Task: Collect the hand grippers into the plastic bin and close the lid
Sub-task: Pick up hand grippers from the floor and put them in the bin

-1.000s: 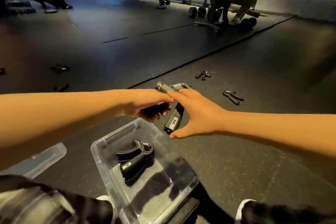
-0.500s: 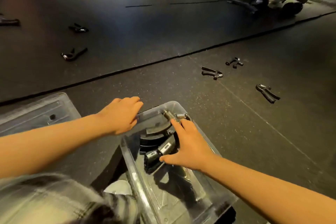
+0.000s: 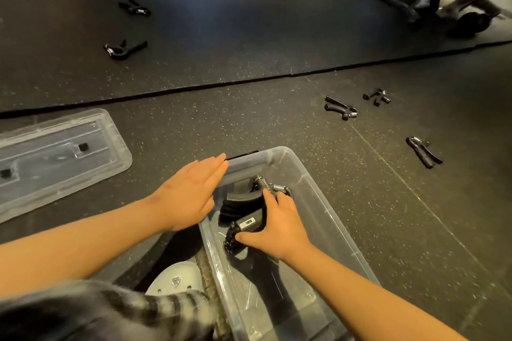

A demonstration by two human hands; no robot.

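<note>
Down in bin, right grip holds hand gripper

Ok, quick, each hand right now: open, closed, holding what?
Left hand: open, fingers straight, flat at the plastic bin rim.
Right hand: closed on a hand gripper inside the bin.

No text can be read. The only label is a small white sticker on the black handle of a gripper lying inside the bin, toward its far end. The sticker carries dark print, perhaps a code, but it is too small and blurred to make out.
</note>
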